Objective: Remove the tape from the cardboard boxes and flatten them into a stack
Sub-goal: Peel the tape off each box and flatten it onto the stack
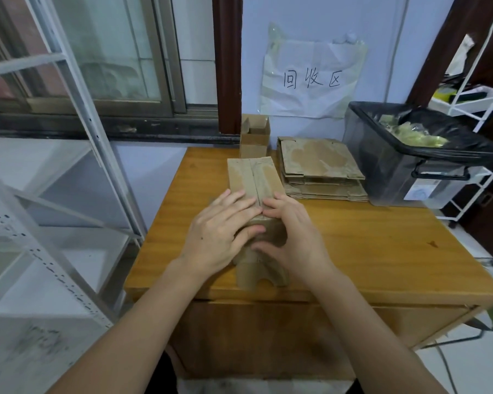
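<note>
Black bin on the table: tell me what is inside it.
The black bin is lined with a dark bag and holds crumpled yellowish clear scraps, likely peeled tape. Anything deeper is hidden by the bag and walls.

Wooden table point(353, 251), pale-blue wall point(310, 18).
</note>
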`<action>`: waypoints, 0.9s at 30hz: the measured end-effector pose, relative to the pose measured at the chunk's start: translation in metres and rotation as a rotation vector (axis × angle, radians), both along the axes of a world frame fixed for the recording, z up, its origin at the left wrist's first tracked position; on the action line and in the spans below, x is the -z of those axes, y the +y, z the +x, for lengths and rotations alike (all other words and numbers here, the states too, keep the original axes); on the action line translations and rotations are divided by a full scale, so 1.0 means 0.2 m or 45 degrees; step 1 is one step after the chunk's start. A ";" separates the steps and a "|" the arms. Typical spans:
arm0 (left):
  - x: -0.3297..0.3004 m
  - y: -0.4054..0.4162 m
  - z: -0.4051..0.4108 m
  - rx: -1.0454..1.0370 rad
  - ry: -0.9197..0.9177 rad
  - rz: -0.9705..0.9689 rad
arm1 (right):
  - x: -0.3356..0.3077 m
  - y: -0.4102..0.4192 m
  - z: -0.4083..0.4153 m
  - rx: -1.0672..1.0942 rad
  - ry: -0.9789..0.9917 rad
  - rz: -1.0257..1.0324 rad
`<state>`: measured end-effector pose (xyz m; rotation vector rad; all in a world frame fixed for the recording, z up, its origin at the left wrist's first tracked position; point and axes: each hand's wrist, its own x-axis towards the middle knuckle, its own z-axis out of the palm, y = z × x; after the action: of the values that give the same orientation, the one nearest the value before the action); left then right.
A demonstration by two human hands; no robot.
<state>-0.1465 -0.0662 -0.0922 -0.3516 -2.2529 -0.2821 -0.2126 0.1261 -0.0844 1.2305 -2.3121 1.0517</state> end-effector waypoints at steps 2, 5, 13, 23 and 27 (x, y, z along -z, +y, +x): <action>-0.01 0.01 0.01 0.007 -0.035 0.048 | 0.00 -0.02 0.01 0.047 -0.013 0.000; -0.04 0.01 0.05 0.039 -0.167 0.176 | -0.02 -0.03 0.03 0.099 0.010 -0.044; -0.09 -0.03 0.16 0.141 -0.256 0.015 | -0.01 0.08 -0.07 -0.030 0.047 -0.089; -0.15 -0.05 0.05 0.054 -0.269 -0.223 | -0.03 0.10 -0.06 -0.167 -0.376 0.129; -0.08 -0.03 0.02 -0.002 -0.088 -0.273 | -0.02 0.10 -0.07 -0.183 -0.403 0.118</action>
<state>-0.1416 -0.0713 -0.0766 -0.4584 -2.3573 -0.0512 -0.2264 0.1466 -0.0798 1.3676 -2.5634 1.2820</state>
